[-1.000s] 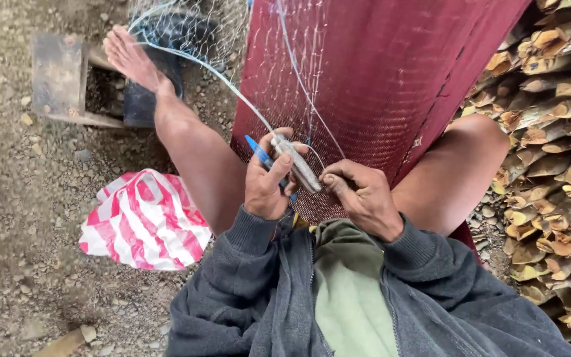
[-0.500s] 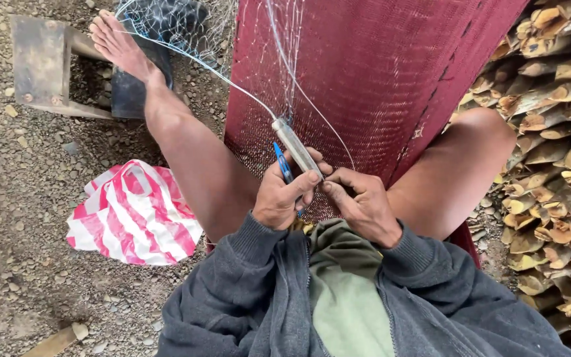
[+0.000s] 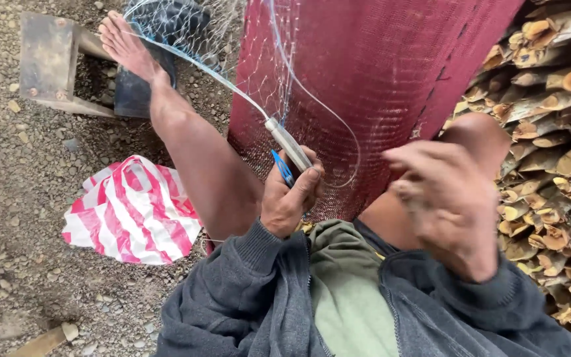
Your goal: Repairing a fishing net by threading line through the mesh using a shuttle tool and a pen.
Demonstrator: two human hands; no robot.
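Bare hands working thin net twine against a dark red mesh sheet, seated on gravel.

The left hand [image 3: 290, 198] is curled tight around a slim pale netting needle [image 3: 290, 144] and a small blue-handled tool [image 3: 283, 166], both poking up out of the fist, near the middle of the scene. A fine, glossy blue-white twine [image 3: 199, 65] runs taut from the needle's tip far and left toward the bare foot [image 3: 125, 43], and a loose loop of it sags to the right. The right hand [image 3: 445, 198] is raised nearer the camera, blurred, fingers loosely bent and holding nothing that shows. Behind both hangs the finely woven red mesh [image 3: 378, 73], overlaid with wispy clear fishing net [image 3: 259, 59]. A crumpled red-and-white striped plastic bag [image 3: 133, 211] lies left on coarse gravel; rough split firewood [image 3: 556, 132] is stacked right.
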